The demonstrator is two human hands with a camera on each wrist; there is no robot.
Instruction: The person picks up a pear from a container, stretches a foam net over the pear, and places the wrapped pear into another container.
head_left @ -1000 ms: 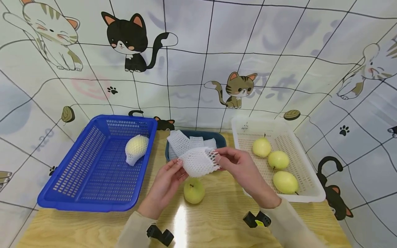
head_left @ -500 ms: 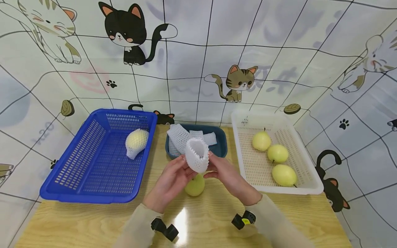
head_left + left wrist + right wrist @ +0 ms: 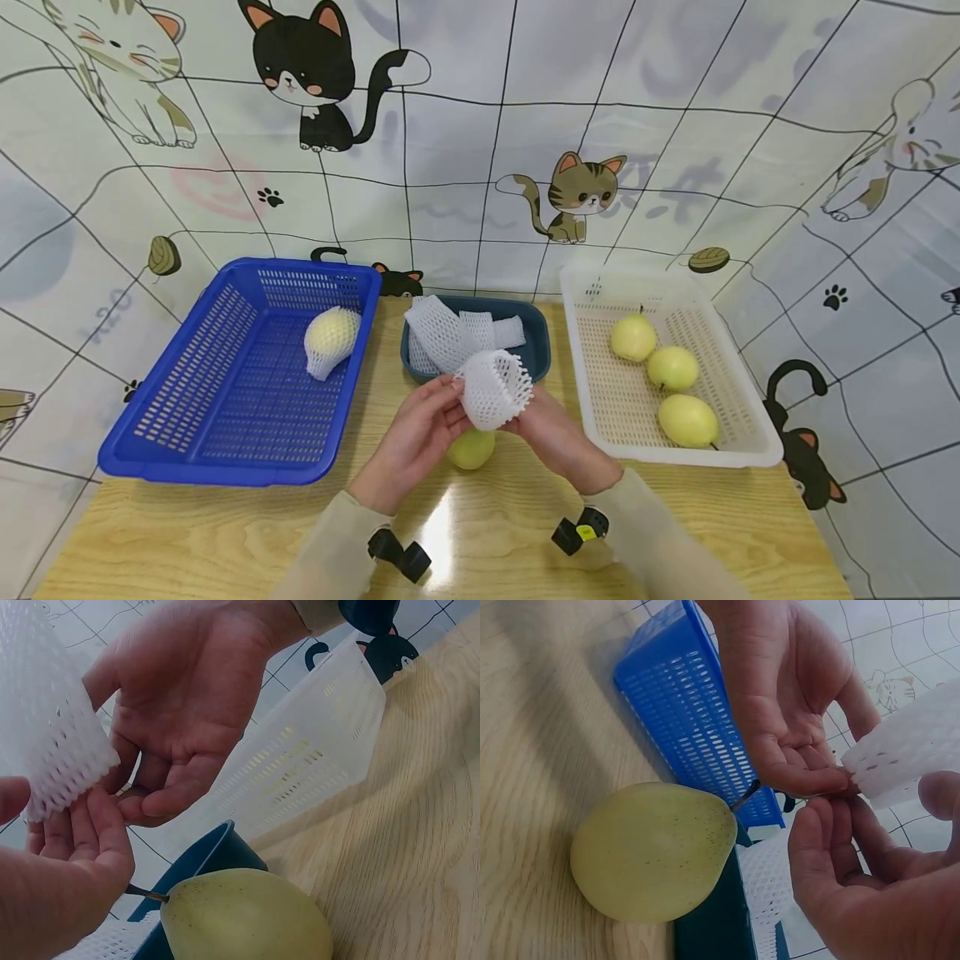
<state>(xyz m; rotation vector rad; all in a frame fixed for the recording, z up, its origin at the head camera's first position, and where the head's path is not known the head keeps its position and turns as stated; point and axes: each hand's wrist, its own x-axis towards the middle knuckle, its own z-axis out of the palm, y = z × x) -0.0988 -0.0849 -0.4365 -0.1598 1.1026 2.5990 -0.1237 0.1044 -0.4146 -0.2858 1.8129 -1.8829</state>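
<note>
Gaping at one end, a white, jagged-edged mesh sleeve (image 3: 486, 402)

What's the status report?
Left grip, right grip: on white foam mesh sleeve. Tapered yellow-green pear: bare, on wooden table. Teal rectangular tray just beyond.

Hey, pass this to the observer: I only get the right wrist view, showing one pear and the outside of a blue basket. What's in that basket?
Observer: One yellow fruit in a white net.
Operator: Is there another basket, outside my picture?
Observer: Yes, the head view shows a white basket on the person's right.
Operator: And where does my pear sit?
Observer: That pear is on the table, between the blue basket and the white one.
</note>
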